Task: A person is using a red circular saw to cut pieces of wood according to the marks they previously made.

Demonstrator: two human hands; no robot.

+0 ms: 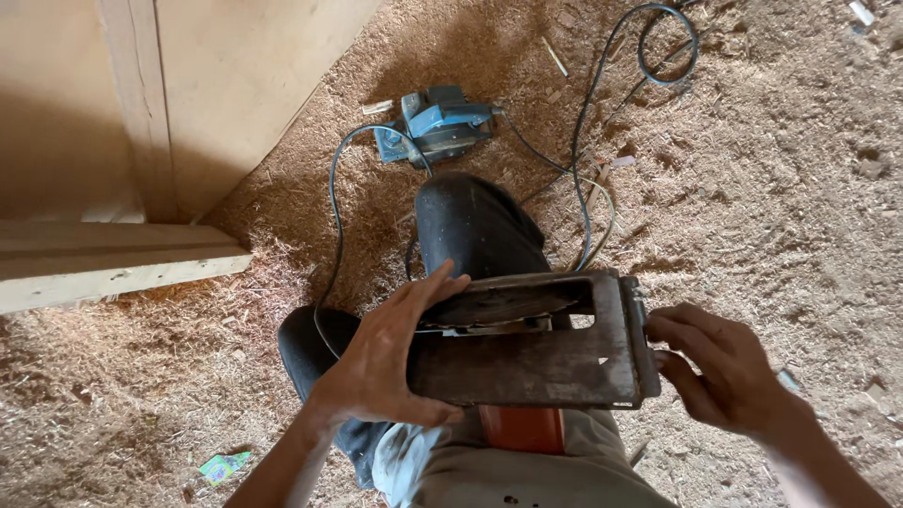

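Here, circular saw (536,348) upturned on lap, left hand (386,362) gripping base plate's left edge, right hand (720,367) pinching its right edge, blue planer (437,125) on sawdust floor (771,207) beyond.

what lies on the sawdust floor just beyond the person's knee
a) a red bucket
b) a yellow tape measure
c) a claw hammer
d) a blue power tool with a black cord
d: a blue power tool lies on the sawdust floor beyond the knee, with a black cord looping away from it; no tape, bucket or hammer shows.
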